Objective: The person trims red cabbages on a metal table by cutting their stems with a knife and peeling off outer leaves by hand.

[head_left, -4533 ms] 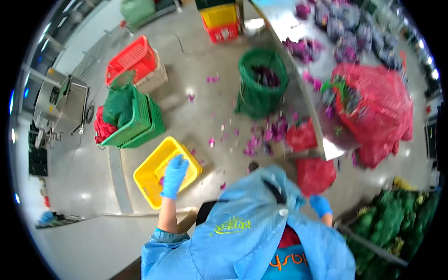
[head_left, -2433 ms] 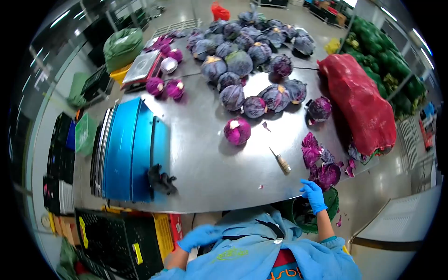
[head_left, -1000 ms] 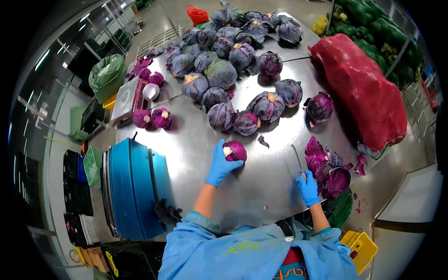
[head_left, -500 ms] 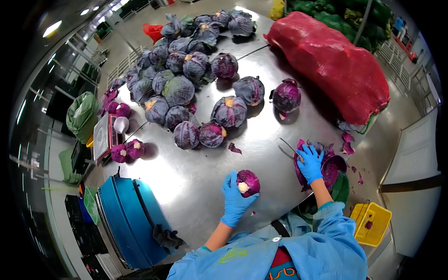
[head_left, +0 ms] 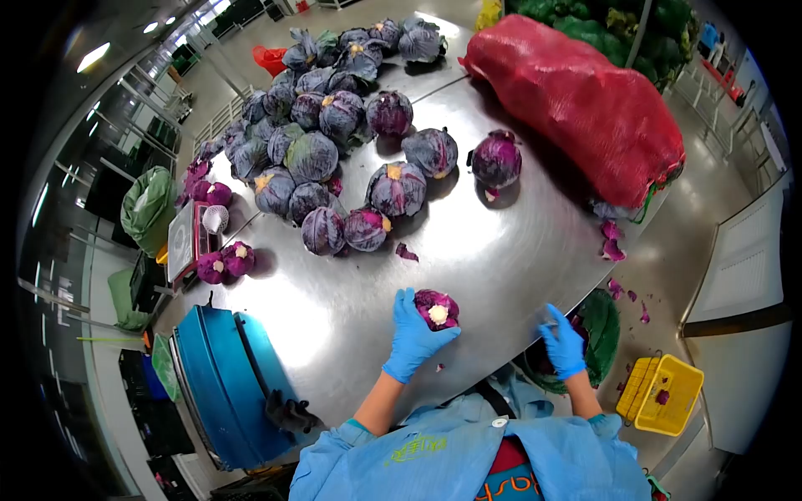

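My left hand [head_left: 410, 336], in a blue glove, is closed around the side of a trimmed red cabbage [head_left: 436, 309] on the steel table. The cabbage's pale cut stem faces up. At the table's near right edge, my right hand [head_left: 565, 344], also gloved in blue, is closed on a knife, of which only a blurred grey blade [head_left: 547, 316] shows by the fingers. Below and beside that hand is a bin lined with a green bag [head_left: 603, 334], with dark purple leaves inside.
Many untrimmed red cabbages [head_left: 313, 157] crowd the far left of the table. A red mesh sack [head_left: 576, 108] lies at the far right. Trimmed cabbages [head_left: 238, 258] sit by a scale [head_left: 181, 242]. A blue container [head_left: 225, 384] is at left; a yellow basket [head_left: 668, 397] stands on the floor.
The loose purple leaves under my right hand have gone from the table edge, uncovering the bin. My right hand has moved down toward me. My left hand keeps the cabbage.
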Motion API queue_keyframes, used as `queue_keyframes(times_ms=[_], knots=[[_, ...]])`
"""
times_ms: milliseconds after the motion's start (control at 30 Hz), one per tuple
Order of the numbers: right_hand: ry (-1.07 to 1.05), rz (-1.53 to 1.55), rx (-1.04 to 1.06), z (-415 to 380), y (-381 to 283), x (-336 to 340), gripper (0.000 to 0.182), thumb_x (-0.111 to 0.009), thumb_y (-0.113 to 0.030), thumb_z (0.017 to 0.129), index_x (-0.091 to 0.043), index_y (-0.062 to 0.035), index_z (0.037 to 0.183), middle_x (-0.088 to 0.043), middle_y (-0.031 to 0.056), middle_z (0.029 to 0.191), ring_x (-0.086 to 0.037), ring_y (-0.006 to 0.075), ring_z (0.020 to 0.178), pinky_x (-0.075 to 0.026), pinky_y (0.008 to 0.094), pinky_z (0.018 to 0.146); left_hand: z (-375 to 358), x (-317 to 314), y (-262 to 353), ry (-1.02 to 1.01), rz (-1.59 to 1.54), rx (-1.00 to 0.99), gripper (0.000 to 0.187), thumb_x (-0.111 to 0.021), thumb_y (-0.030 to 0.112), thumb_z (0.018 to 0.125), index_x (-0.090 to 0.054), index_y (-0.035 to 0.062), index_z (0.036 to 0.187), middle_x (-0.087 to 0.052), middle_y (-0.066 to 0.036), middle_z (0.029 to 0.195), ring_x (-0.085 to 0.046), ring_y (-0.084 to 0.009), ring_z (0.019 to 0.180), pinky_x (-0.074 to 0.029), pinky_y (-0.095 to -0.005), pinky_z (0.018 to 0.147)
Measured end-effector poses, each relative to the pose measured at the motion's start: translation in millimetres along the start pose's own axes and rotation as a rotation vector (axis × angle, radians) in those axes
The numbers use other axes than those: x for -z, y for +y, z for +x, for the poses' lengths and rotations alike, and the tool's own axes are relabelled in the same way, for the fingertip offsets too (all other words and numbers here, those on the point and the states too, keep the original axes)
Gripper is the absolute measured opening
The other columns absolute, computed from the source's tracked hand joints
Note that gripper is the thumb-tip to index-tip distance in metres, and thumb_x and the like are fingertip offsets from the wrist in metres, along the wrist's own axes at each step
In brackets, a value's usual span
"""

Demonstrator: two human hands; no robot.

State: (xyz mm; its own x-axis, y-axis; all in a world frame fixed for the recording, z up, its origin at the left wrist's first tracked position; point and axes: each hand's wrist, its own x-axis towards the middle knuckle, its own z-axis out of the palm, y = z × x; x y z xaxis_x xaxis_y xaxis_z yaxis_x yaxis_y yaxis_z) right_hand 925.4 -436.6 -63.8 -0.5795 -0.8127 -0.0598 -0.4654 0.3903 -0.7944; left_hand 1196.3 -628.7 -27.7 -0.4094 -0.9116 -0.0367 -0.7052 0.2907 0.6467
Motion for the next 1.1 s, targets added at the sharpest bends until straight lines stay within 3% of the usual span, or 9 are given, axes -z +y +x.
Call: queue_keyframes(times_ms=[67, 100, 167, 367, 400, 533, 700, 833, 1100], knots=[[-0.165, 0.081, -0.020, -0.4, -32.6, -29.4, 0.036, -0.060, -0.035, 0.095, -0.058, -0.0071, 0.117, -0.069, 0.0164, 0.104, -0.069, 0.0306, 0.093, -0.054, 0.0371, 0.081, -6.6, -2.7, 1.4, -0.089, 0.010, 0.020, 0.123, -0.087, 0.048, 0.058, -0.020, -0.0089, 0.144, -0.028, -0.035, 0.144, -0.031, -0.0470, 0.134, -0.029, -0.0504, 0.111], [-0.280, 0.139, -0.079, 2.3, -43.7, -42.0, 0.036, -0.057, -0.037, 0.096, -0.058, -0.0064, 0.115, -0.069, 0.0161, 0.101, -0.069, 0.0320, 0.092, -0.054, 0.0386, 0.079, -7.6, -5.4, 3.9, -0.055, 0.048, 0.018, 0.121, -0.087, 0.047, 0.059, -0.021, -0.0085, 0.144, -0.030, -0.033, 0.143, -0.032, -0.0465, 0.133, -0.029, -0.0501, 0.111], [-0.364, 0.053, 0.032, 4.9, -50.6, -65.6, 0.037, -0.055, -0.041, 0.097, -0.057, -0.0077, 0.111, -0.069, 0.0165, 0.090, -0.068, 0.0355, 0.085, -0.053, 0.0415, 0.074, -17.2, -14.9, 9.8, 0.018, 0.117, 0.032, 0.117, -0.087, 0.046, 0.059, -0.024, -0.0077, 0.142, -0.033, -0.031, 0.141, -0.035, -0.0455, 0.130, -0.030, -0.0495, 0.109], [-0.405, -0.001, 0.299, 21.4, -91.1, -86.8, 0.037, -0.055, -0.045, 0.096, -0.055, -0.0083, 0.096, -0.063, 0.0159, 0.078, -0.063, 0.0378, 0.070, -0.050, 0.0443, 0.062, -11.9, -14.7, 31.3, 0.003, 0.040, 0.092, 0.109, -0.086, 0.047, 0.059, -0.030, -0.0067, 0.136, -0.041, -0.025, 0.130, -0.041, -0.0417, 0.120, -0.033, -0.0504, 0.103], [-0.395, -0.032, 0.340, 23.3, -91.4, -89.4, 0.038, -0.054, -0.046, 0.096, -0.055, -0.0085, 0.095, -0.063, 0.0160, 0.077, -0.062, 0.0376, 0.069, -0.050, 0.0442, 0.061, -17.7, -26.2, 23.1, 0.194, 0.114, 0.026, 0.107, -0.086, 0.047, 0.059, -0.032, -0.0052, 0.135, -0.043, -0.024, 0.126, -0.042, -0.0407, 0.118, -0.033, -0.0505, 0.102], [-0.444, -0.091, 0.469, 38.9, -85.4, -101.3, 0.043, -0.050, -0.050, 0.096, -0.058, -0.0088, 0.087, -0.062, 0.0161, 0.076, -0.061, 0.0371, 0.068, -0.049, 0.0440, 0.060, -11.4, -26.7, 11.3, 0.141, 0.086, 0.039, 0.103, -0.087, 0.048, 0.058, -0.035, -0.0039, 0.131, -0.045, -0.022, 0.119, -0.044, -0.0407, 0.115, -0.035, -0.0506, 0.098], [-0.546, -0.065, 0.502, 67.3, -91.9, -106.6, 0.048, -0.048, -0.054, 0.096, -0.060, -0.0105, 0.080, -0.063, 0.0157, 0.075, -0.062, 0.0365, 0.070, -0.050, 0.0439, 0.061, 3.4, -9.5, 13.2, 0.042, -0.095, 0.093, 0.093, -0.088, 0.049, 0.057, -0.045, -0.0020, 0.121, -0.050, -0.020, 0.111, -0.051, -0.0377, 0.107, -0.041, -0.0480, 0.091], [-0.631, 0.054, 0.499, 78.9, -83.5, -123.5, 0.048, -0.048, -0.057, 0.094, -0.064, -0.0130, 0.084, -0.064, 0.0152, 0.077, -0.062, 0.0370, 0.071, -0.050, 0.0430, 0.063, 10.5, 2.7, 14.5, 0.004, -0.089, -0.011, 0.082, -0.089, 0.045, 0.056, -0.051, 0.0009, 0.114, -0.053, -0.017, 0.105, -0.056, -0.0349, 0.099, -0.045, -0.0457, 0.086], [-0.792, -0.192, 0.346, 88.2, -97.8, -120.9, 0.051, -0.043, -0.061, 0.094, -0.069, -0.0168, 0.089, -0.064, 0.0171, 0.072, -0.063, 0.0378, 0.065, -0.050, 0.0456, 0.060, 13.7, 0.8, 5.9, -0.002, -0.159, -0.040, 0.079, -0.090, 0.041, 0.056, -0.052, 0.0024, 0.113, -0.054, -0.016, 0.106, -0.057, -0.0337, 0.099, -0.047, -0.0452, 0.083]])
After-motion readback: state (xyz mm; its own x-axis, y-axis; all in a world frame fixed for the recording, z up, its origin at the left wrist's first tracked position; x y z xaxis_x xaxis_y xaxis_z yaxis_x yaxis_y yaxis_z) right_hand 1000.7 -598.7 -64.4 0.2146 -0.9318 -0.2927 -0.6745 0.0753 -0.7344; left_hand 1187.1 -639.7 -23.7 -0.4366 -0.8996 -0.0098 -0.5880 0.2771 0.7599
